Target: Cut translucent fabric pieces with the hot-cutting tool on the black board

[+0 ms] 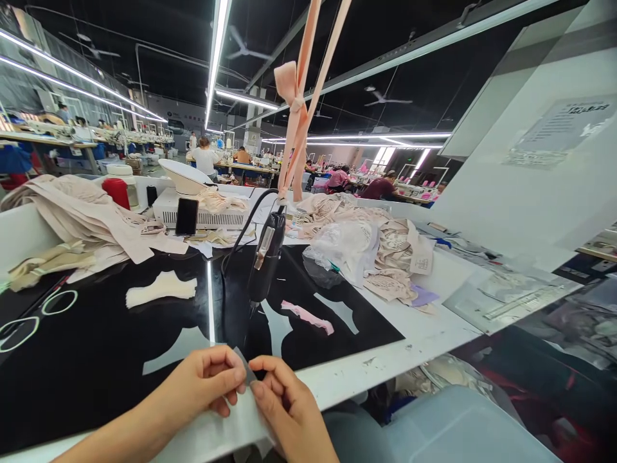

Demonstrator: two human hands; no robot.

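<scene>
My left hand [219, 379] and my right hand [284, 402] meet at the table's front edge. Fingertips of both pinch a thin translucent sheet piece [243, 370], whose lower part hangs between them. Just beyond, a black handheld tool [267, 257] with a narrow tip dangles point-down from knotted peach fabric strips [294, 122]. Around it on the black mat [96, 360] lie translucent cut pieces [178, 349], a cream fabric piece [161, 288] and a pink strip [308, 317]. Pale-handled scissors [60, 302] rest at the far left.
Beige fabric [87, 212] is heaped at the left, near a red thread cone [116, 193]. A phone [186, 217] leans on a white box [216, 218]. Printed fabric pieces [395, 257] and a plastic bag [344, 247] pile at the right. Below stands a light blue bin [463, 424].
</scene>
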